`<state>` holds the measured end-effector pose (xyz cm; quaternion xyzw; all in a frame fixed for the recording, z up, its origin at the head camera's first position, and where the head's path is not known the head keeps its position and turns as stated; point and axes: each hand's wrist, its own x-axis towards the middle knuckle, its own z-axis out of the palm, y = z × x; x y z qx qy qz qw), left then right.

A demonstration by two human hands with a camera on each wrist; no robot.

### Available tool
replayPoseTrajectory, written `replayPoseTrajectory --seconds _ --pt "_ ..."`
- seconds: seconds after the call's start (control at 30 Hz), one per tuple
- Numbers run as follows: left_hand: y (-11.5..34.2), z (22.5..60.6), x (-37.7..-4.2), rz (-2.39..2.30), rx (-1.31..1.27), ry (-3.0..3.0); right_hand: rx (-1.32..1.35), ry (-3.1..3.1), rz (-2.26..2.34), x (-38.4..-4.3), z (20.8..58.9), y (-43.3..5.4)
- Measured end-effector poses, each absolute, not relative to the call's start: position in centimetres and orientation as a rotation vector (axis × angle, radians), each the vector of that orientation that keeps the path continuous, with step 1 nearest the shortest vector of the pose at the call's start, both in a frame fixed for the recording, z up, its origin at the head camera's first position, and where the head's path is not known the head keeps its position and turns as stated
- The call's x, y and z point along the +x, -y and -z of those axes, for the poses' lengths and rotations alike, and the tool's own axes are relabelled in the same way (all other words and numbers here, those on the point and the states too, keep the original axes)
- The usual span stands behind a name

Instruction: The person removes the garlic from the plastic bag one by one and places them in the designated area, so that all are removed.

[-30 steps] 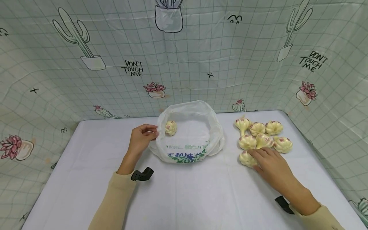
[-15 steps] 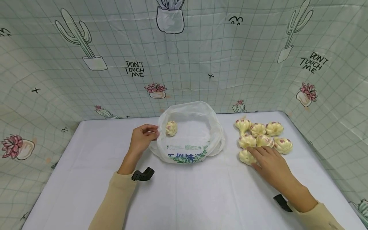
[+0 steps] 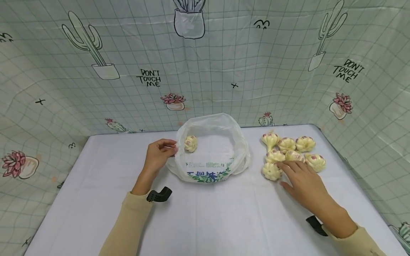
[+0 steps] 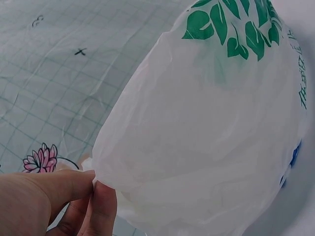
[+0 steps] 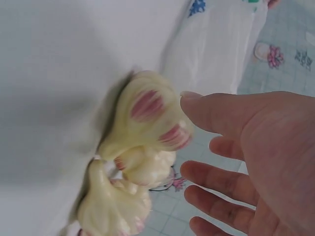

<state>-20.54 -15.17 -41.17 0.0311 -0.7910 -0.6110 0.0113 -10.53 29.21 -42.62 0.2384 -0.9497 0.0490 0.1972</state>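
My left hand (image 3: 157, 153) pinches the left rim of a white plastic bag (image 3: 208, 177) between thumb and fingers. The left wrist view shows the grip on the thin edge of the bag (image 4: 197, 123), below its green leaf print. Inside the wide-mouthed bag, one garlic bulb (image 3: 190, 143) lies at the left. At the right of the table, my right hand (image 3: 305, 186) hovers palm down with fingers spread, beside the nearest garlic bulb (image 3: 271, 172). The right wrist view has its thumb (image 5: 206, 110) at the edge of a purple-streaked bulb (image 5: 147, 110); nothing lies in the palm.
Several more garlic bulbs (image 3: 286, 144) sit close together in rows behind the right hand, near the table's right edge. A white cloth covers the table (image 3: 217, 220). A cactus-printed curtain (image 3: 208, 71) hangs behind and at both sides.
The nearest garlic bulb has shifted slightly left and away from me, and the right hand's fingers have spread from it. My left hand stays on the bag rim.
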Motion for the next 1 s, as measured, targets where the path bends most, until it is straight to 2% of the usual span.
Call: replayPoseTrajectory --seconds 0.5,1.0 --pt "15.2 41.1 -20.4 1.920 0.080 2.464 0.812 2.576 -0.192 -12.4 40.2 -25.3" --pt "15.1 41.0 -20.2 1.933 0.075 2.470 0.938 2.609 -0.226 -16.1 38.8 -19.3"
